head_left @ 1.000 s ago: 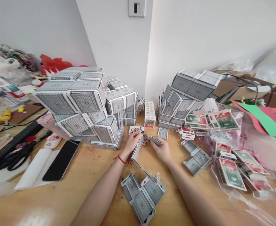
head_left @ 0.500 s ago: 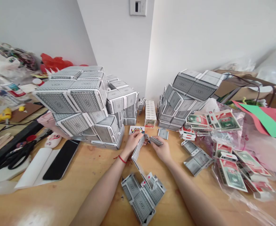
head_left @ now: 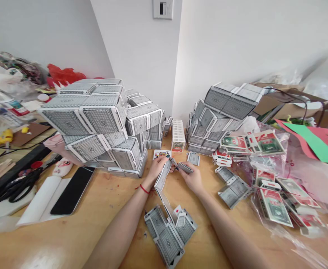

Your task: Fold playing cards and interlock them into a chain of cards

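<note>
**A:** What has shifted since the last look?

**B:** The strip of linked playing cards [head_left: 162,175] has folded further down over the grey-backed card block [head_left: 164,239] lying near the person.

**A:** And the grip?

**B:** The left hand [head_left: 157,170] pinches the strip's upper end between thumb and fingers. The right hand [head_left: 192,177], just beside it, pinches a narrow grey-backed card piece [head_left: 185,167]. Neither hand is spread.

**A:** Where is the strip now?

**B:** It runs from the left hand down to the block, on the wooden table [head_left: 68,239].

**A:** How much looks done?

**B:** Two large stacks of grey card blocks [head_left: 96,119] [head_left: 222,112] stand finished-looking at the back. The near block looks unfinished, and banknote-printed cards [head_left: 267,144] lie heaped at right, seemingly unbuilt.
</note>
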{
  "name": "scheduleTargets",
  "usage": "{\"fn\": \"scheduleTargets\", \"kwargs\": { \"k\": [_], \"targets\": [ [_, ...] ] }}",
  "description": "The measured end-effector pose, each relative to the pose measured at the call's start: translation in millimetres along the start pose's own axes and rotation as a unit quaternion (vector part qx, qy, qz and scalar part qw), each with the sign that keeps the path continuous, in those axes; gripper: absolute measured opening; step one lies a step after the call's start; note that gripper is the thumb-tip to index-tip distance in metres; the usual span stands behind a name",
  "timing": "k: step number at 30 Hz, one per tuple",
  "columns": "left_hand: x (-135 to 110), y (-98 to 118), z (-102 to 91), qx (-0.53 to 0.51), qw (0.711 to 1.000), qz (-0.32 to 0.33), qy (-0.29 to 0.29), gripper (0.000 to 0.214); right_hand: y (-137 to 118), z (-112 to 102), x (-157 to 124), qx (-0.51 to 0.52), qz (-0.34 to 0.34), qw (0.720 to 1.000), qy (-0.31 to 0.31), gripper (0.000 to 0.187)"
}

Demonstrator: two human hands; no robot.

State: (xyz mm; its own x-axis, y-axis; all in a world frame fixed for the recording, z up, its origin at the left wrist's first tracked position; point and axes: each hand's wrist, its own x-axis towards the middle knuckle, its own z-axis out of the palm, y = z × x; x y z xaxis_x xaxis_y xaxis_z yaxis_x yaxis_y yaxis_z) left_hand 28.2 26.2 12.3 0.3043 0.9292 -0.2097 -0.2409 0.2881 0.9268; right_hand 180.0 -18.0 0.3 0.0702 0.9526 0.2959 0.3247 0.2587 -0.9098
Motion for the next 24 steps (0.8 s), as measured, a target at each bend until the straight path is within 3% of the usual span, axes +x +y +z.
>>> {"fn": "scheduleTargets", "kwargs": {
  "k": [24],
  "targets": [
    [-5.9, 4.0, 4.7, 0.122, 0.991, 0.043, -0.043, 0.020, -1.6, -0.5, -1.0, -0.055, -0.015, 0.998, 0.031, 0.012]
  ]
}}
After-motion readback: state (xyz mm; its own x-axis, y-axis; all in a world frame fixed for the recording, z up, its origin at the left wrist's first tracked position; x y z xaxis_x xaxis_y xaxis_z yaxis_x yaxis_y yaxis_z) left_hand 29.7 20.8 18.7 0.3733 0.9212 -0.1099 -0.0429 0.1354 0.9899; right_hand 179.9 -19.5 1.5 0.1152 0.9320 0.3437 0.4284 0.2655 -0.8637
